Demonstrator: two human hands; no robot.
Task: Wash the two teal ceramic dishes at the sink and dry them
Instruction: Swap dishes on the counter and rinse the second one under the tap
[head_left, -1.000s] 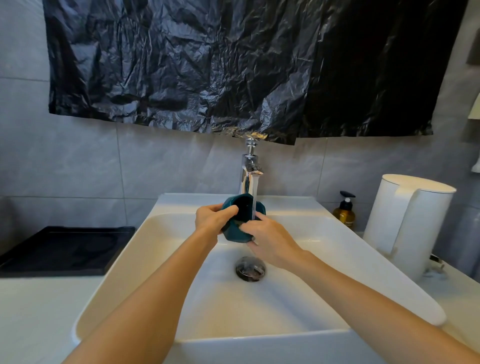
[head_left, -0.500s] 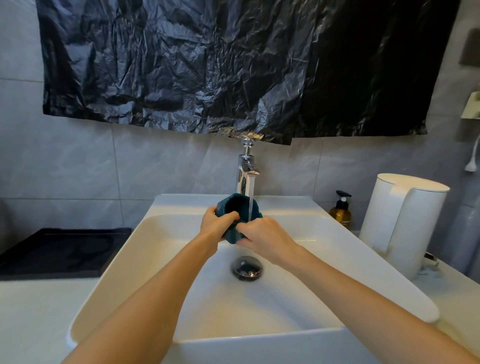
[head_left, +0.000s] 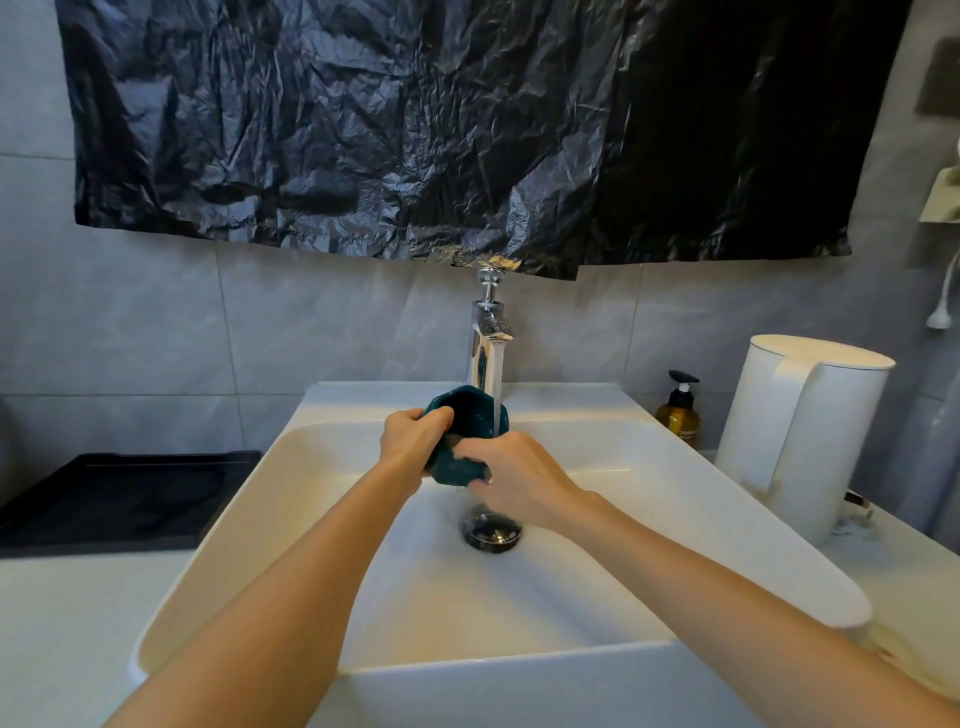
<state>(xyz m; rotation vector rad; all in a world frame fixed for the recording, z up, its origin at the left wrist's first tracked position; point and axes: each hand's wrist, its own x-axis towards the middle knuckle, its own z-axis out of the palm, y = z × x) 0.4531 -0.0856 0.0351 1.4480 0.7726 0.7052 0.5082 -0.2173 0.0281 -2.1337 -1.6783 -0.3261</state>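
Centre frame, under the running chrome tap (head_left: 488, 332), my left hand (head_left: 410, 436) pinches the rim and my right hand (head_left: 514, 478) clasps the underside of a small teal ceramic dish (head_left: 467, 421): rigid, wet, probably slippery, chippable.

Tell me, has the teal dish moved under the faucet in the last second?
Yes, slightly. The teal dish has shifted left against the faucet, so the water stream now lands near its right rim.
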